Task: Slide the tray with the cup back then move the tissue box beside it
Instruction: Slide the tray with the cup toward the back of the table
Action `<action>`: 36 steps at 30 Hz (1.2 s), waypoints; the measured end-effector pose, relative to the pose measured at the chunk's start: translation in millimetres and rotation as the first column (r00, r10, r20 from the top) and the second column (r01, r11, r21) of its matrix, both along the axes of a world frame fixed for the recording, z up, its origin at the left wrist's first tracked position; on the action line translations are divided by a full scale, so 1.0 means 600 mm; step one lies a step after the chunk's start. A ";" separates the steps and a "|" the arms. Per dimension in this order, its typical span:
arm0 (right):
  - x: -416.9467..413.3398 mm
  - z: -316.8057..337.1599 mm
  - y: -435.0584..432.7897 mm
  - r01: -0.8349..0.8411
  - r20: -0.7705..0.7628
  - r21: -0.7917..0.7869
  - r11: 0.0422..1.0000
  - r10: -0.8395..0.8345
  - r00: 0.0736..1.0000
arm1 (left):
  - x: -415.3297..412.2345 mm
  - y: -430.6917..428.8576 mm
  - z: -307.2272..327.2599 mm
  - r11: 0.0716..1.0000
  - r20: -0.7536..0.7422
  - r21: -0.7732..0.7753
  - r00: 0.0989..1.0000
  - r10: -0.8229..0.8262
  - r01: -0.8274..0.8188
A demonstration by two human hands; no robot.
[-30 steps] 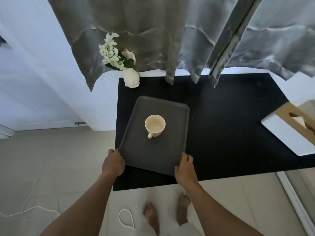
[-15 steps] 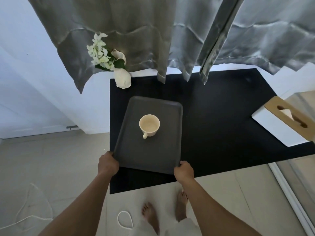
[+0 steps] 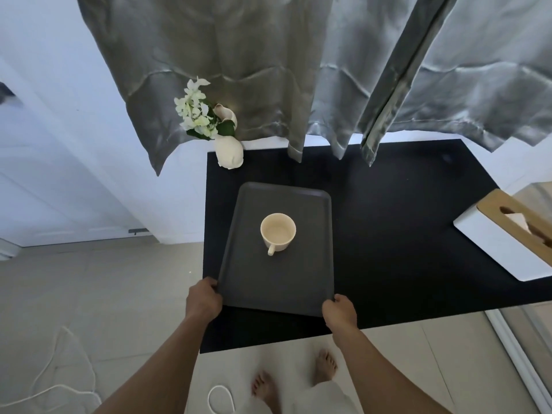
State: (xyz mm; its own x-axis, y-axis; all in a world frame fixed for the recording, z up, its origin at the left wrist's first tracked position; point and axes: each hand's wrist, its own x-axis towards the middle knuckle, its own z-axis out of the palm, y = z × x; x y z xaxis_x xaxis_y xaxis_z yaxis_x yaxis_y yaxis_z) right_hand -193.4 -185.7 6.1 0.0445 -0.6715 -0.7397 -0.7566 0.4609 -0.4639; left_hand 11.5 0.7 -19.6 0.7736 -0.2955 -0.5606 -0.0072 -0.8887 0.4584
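A dark grey tray lies on the left part of a black table. A cream cup stands upright near the tray's middle, handle toward me. My left hand grips the tray's near left corner. My right hand grips its near right corner. A white tissue box with a wooden lid sits at the table's right edge, partly cut off by the frame.
A white vase with white flowers stands at the table's back left corner, just beyond the tray. Grey curtains hang over the table's back edge. My bare feet and a white cord are on the tiled floor.
Both hands have stayed on the tray's near corners. The tray has turned a little, its sides now squarer to the table, and its far edge sits closer to the vase.
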 end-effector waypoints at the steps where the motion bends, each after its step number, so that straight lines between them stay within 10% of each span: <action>1: 0.000 -0.003 -0.003 0.012 0.007 0.002 1.000 -0.012 1.000 | -0.001 -0.002 0.000 1.000 -0.002 -0.005 1.000 0.006 -0.006; 36: 0.026 -0.029 -0.266 -0.018 0.081 0.096 0.995 0.011 0.997 | -0.019 -0.190 -0.008 0.901 -0.210 -0.119 0.897 0.388 -0.417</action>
State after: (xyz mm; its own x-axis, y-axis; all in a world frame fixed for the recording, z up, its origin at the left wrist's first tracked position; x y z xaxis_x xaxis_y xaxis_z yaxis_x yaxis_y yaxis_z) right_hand -177.9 -345.2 -11.1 0.1157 -0.5956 -0.7949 -0.7256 0.4959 -0.4772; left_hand 0.0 -113.5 -24.7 0.7372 -0.0750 -0.6714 0.4299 -0.7146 0.5519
